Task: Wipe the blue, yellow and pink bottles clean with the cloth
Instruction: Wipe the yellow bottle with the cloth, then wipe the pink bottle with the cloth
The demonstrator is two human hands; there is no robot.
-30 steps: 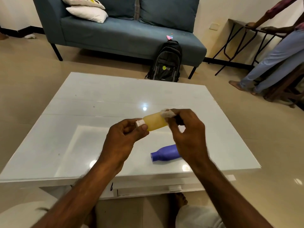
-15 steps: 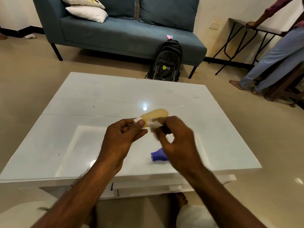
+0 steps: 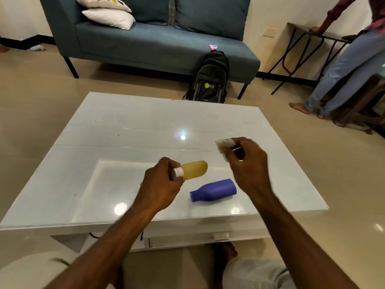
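Note:
My left hand (image 3: 161, 183) grips the yellow bottle (image 3: 194, 170) by its white cap end, holding it nearly level just above the white table (image 3: 104, 155). The bottle's rounded base points right and away. My right hand (image 3: 248, 163) is raised to the right of it, apart from the bottle, closed on a small white cloth (image 3: 224, 143) that sticks out past the fingers. The blue bottle (image 3: 213, 192) lies on its side on the table between my hands, neck to the left, without a cap. No pink bottle is in view.
A blue sofa (image 3: 158, 38) with cushions stands beyond the table, and a black backpack (image 3: 209, 80) leans against it. A person (image 3: 341, 65) stands at the right by a folding table (image 3: 302, 51). My knees show under the table's near edge.
My right hand has pulled the cloth off the yellow bottle and swung up to the right. My left hand has lowered the bottle toward the table, uncovering the blue bottle.

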